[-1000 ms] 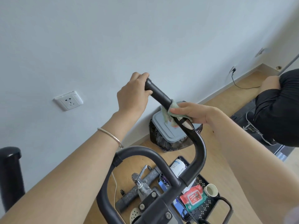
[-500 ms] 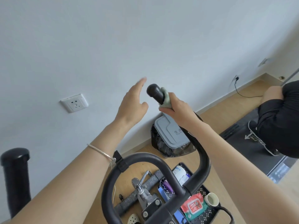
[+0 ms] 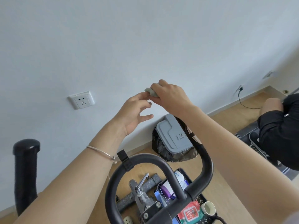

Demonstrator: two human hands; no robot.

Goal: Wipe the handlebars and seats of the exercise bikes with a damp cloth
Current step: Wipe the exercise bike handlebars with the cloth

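Right hand (image 3: 171, 96) grips cloth (image 3: 150, 92) over handlebar (image 3: 206, 157) end, hiding it; left hand (image 3: 135, 113) loose, fingers spread, at its 8 o'clock. Bin (image 3: 174, 136) at 5, socket (image 3: 81, 99) at 9.

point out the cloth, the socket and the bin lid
cloth (image 3: 150, 92), head view, the exposed grey-green fold
socket (image 3: 81, 100), head view, middle of the white faceplate
bin lid (image 3: 178, 143), head view, flat grey top below the lettering

The grey bin lid (image 3: 171, 136) reads "生活" above "Home" (the rest hidden behind the handlebar (image 3: 207, 160)).
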